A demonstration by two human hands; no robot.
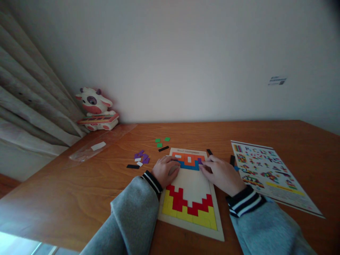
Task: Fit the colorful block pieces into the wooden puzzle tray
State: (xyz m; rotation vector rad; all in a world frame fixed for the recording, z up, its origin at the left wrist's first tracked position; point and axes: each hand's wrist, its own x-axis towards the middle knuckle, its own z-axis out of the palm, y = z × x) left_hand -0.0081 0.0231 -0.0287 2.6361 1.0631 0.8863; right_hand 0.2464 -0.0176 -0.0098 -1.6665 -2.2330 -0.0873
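A wooden puzzle board (pixel 191 227) lies on the table in front of me. Yellow pieces (pixel 183 215) and red pieces (pixel 177 202) fill its near end, while orange pieces (pixel 195 161) and blue pieces (pixel 190 165) fill the far end. Its middle is bare. My left hand (pixel 165 171) rests on the board's left edge, fingers stretched toward the blue pieces and thumb apart. At the far right part, my right hand (pixel 221 174) has thumb and forefinger closed at a small purple piece (pixel 199 161). Its other fingers are partly hidden.
Loose purple pieces (pixel 146 159), black strips (pixel 132 166) and green squares (pixel 159 145) lie left of and beyond the board. A printed pattern sheet (pixel 276 173) is at right. A clear plastic bag (pixel 87 152) and a cow toy (pixel 97 109) are at far left.
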